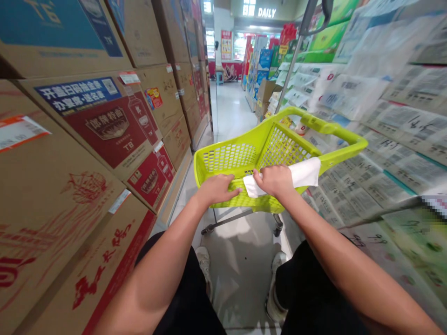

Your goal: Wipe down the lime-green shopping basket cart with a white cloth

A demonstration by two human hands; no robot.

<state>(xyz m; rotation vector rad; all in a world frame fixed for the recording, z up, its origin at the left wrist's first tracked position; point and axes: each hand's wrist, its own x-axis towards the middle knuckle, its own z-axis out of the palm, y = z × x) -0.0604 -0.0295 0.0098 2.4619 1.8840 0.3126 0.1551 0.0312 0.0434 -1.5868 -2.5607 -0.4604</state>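
Observation:
A lime-green plastic shopping cart [226,153] stands in front of me, turned so that its handle is at the right. My left hand [218,190] grips the near rim of its basket, fingers over the edge and thumb along the outer side. Farther right on the same rim, my right hand [277,180] is closed on a white cloth [305,172] and presses it against the plastic. One end of the cloth sticks out left of the fingers, and the longer part lies toward the handle. The fingertips of both hands are partly hidden.
Stacked cardboard cartons [104,121] wall the left side. On the right rise piles of wrapped paper packs [380,153]. A grey metal pole [291,70] stands behind the cart. Pale floor [233,104] runs back toward an open carton [267,93] and a blue stool [219,77].

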